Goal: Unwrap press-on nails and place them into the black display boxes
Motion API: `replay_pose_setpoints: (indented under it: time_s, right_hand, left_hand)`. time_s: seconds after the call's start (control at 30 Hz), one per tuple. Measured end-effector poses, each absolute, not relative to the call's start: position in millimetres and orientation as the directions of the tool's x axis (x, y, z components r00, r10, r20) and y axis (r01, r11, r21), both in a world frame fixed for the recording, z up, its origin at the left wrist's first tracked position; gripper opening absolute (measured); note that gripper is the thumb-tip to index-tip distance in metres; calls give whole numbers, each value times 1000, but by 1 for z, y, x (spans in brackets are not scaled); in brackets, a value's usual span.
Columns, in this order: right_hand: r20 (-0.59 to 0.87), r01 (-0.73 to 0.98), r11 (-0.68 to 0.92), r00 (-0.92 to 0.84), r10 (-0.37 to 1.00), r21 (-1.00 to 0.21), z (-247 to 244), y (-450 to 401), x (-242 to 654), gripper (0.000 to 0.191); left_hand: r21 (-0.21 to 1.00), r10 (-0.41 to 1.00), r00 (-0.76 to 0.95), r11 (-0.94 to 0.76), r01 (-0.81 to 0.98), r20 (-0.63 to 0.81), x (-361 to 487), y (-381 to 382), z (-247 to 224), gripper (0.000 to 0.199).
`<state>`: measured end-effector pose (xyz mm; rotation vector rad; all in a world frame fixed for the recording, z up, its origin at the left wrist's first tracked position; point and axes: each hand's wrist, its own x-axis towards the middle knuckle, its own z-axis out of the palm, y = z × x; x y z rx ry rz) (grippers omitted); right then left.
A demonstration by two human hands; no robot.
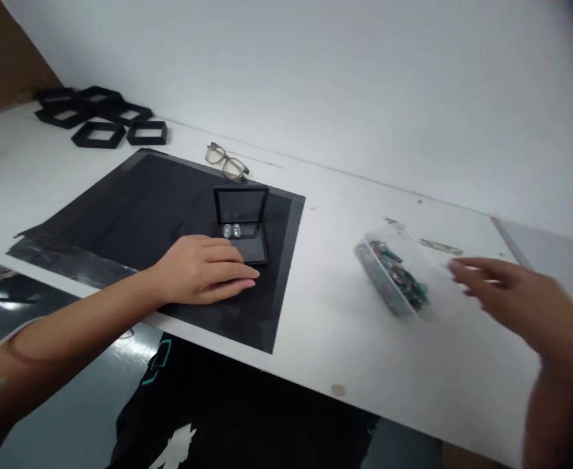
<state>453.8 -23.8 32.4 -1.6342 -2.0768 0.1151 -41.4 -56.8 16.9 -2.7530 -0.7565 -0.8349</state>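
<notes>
My left hand (pixel 205 270) lies flat on a black mat (pixel 159 202), its fingers stretched out over the front edge of a small open black case (pixel 259 249). The case's lid stands up, and two clear round pieces (pixel 231 230) sit inside. On the right, my right hand (pixel 506 293) hovers beside a clear plastic box (pixel 379 280) that holds small green and silvery items (pixel 403 277). Its thumb and fingertips are near each other and blurred, so whether anything is between them is hard to make out.
Eyeglasses (pixel 226 161) rest just behind the mat. Several black frames (pixel 99 134) are grouped at the back left of the white table (pixel 325 326), by the wall. A thin, pale strip (pixel 441 247) lies behind the plastic box.
</notes>
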Motion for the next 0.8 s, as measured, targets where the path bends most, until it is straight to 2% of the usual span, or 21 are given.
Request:
replay_pose_setpoints:
  time_s: [0.07,0.13,0.2,0.27,0.3,0.33,0.4,0.47,0.53,0.63,0.8]
  right_hand:
    - [229,909,202,-123,966,-365,21,-20,439,23]
    - [142,912,180,-136,980,-368,15,-14,415,32]
    - [74,904,201,-186,980,-377,16,-9,388,36]
    - [50,878,270,-273,961,-395,20,-7,363,34]
    - [76,849,343,-342,936,-401,22,-7,352,32]
    - [171,799,469,-438,883,-376,25,-8,343,31]
    - [390,749,602,-485,783,-278,30,-12,331,24]
    - [523,747,631,-460,718,-210,33,-17,326,14]
    - [542,746,638,-463,701,-188,35,-23,326,9]
    - [470,720,670,-534,703,-184,34,-34,324,10]
    - [176,705,655,-633,754,-270,29,-47,310,15]
  left_hand:
    - [-43,370,763,-887,460,530,-16,-53,23,20]
    - [-64,350,784,-895,442,513,11,-47,28,24]
    - [-34,354,772,-900,435,528,34,-41,28,29]
    - [45,394,750,-897,440,531,48,-36,25,36]
    - [87,409,744,-898,432,529,50,-34,23,40]
    - [122,416,744,-900,418,523,50,-33,20,43]
    - [164,401,771,-914,370,496,45,-32,15,43]
    - [184,373,801,-928,324,469,39,-31,11,40]
    - [203,355,816,-934,293,455,35,-30,9,42]
    - [217,345,835,-936,276,429,38,-30,9,51]
    - [259,361,838,-926,273,409,47,-35,6,58]
